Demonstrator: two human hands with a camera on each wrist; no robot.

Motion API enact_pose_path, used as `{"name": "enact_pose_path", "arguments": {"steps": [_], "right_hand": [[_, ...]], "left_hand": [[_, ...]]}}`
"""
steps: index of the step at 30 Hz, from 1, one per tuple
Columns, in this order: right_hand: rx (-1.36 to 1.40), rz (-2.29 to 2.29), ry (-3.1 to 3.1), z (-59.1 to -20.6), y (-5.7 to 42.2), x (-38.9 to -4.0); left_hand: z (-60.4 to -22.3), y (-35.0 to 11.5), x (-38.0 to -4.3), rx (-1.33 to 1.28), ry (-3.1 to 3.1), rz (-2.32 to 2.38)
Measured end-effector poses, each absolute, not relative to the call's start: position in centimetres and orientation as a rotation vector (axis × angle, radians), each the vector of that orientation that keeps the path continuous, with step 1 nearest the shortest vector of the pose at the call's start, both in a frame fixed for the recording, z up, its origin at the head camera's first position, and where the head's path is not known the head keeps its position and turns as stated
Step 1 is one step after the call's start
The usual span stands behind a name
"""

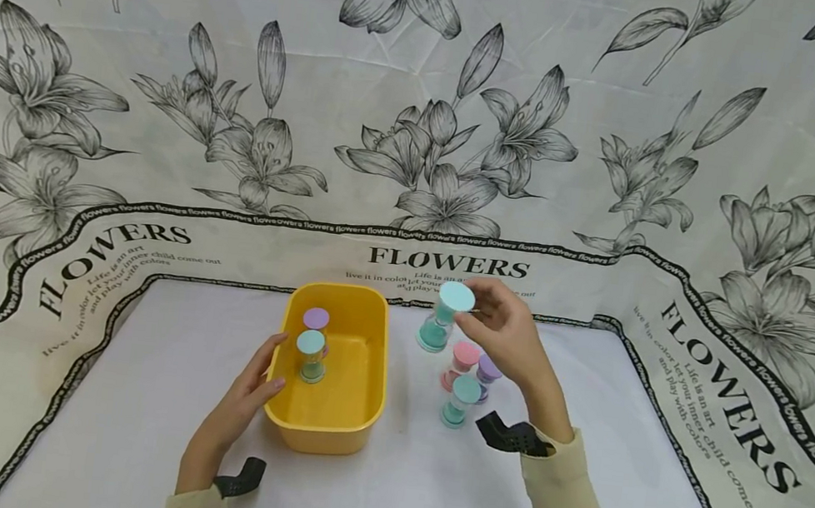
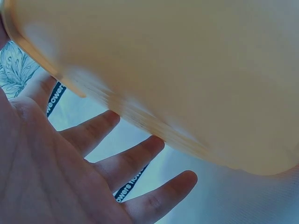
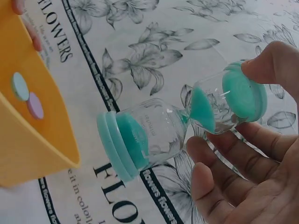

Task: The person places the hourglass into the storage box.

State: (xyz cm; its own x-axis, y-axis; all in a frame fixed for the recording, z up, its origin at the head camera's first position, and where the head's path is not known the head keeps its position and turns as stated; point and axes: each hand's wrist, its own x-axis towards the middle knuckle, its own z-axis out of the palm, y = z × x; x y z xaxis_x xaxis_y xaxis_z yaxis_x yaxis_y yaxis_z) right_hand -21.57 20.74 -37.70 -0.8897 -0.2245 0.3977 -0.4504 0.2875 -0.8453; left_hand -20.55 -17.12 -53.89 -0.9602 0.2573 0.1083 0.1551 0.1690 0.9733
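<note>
pinching teal hourglass (image 1: 443, 317) by upper end: right hand (image 1: 507, 332). left hand (image 1: 242, 399), fingers spread, touching yellow bin's (image 1: 353, 365) side.

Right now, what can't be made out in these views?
Head: the body of the purple-capped hourglass in the yellow bin, mostly hidden by the teal-capped one.
Head: the pink-capped hourglass outside the bin, lower part partly behind another teal-capped hourglass.
Left wrist: the bin's inside, blocked by its outer wall.
Right wrist: print on the held hourglass, too faint to read fully.
</note>
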Motion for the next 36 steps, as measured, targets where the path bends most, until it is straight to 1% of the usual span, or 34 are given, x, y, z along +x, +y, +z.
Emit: {"name": "enact_pose_path", "arguments": {"steps": [8, 21, 29, 36], "right_hand": [[0.841, 1.654, -2.444, -37.0, 16.0, -23.9], [1.147, 1.684, -2.619, -37.9, 10.9, -27.1], [1.271, 1.654, -2.806, -39.2, 8.5, -28.1], [1.276, 1.617, -2.983, -40.5, 7.5, -29.0]], "left_hand": [[-54.0, -17.2, -20.6, 0.398, 2.34, 1.935], [-53.8, -17.2, -20.7, 0.4, 2.324, 1.942], [-53.8, -17.2, -20.8, 0.421, 2.32, 1.942], [-54.0, -17.2, -20.8, 0.427, 2.299, 1.946]]}}
